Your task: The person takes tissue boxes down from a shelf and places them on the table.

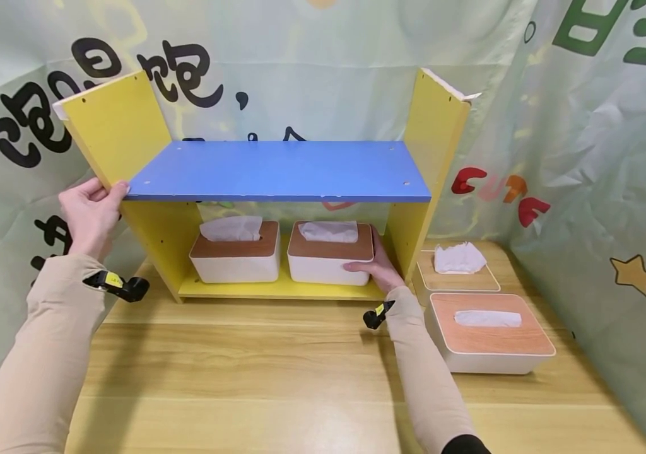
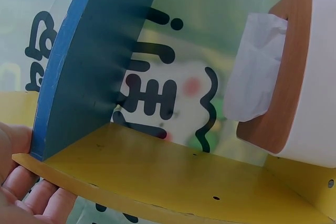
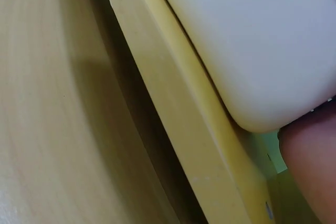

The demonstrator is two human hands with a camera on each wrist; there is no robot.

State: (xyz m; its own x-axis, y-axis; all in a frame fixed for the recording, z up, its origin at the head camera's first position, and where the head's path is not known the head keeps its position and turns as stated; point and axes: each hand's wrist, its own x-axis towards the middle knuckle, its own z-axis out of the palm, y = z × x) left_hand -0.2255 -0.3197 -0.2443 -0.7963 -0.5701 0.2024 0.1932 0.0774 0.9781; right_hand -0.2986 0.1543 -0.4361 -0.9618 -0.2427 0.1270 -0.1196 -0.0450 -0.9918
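Note:
A small yellow shelf unit [image 1: 164, 265] with a blue middle board [image 1: 277, 170] stands on the table. My left hand [image 1: 93, 211] grips the front edge of its left side panel, thumb by the blue board's corner and fingers behind the panel, as the left wrist view shows. On the bottom board sit two white tissue boxes with brown wooden lids. My right hand [image 1: 381, 265] holds the right tissue box [image 1: 323, 270] by its right end, thumb across the front. The left tissue box [image 1: 238, 270] stands beside it with a gap between. In the right wrist view, the held box's white corner [image 3: 262, 98] overlaps the yellow board.
Right of the shelf unit, a tissue box with a pinkish wooden lid [image 1: 493, 361] stands on the wooden table [image 1: 255, 372]. Another wood-lidded tissue box [image 1: 456, 282] is just behind it. A printed cloth [image 1: 323, 94] hangs behind and along the sides.

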